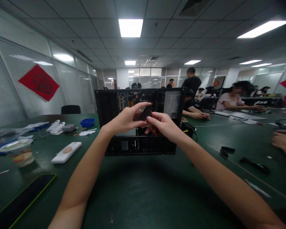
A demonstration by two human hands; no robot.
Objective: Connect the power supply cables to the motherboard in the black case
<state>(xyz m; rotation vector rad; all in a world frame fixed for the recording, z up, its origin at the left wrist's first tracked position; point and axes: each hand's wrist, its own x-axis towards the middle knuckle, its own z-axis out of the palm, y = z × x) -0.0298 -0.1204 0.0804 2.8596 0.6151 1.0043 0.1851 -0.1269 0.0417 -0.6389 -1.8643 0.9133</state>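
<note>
Both hands pinching cable connector inside computer case

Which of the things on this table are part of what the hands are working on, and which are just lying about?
In use: open computer case, cable connector, left hand, right hand.

Lying about: white phone, food cup, blue tray, dark tablet.

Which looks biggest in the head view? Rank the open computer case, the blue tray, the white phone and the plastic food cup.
1. Open computer case
2. Plastic food cup and white phone: alike, not ranked.
3. Blue tray, though it sits farther from the camera, so this is unsure.
</note>
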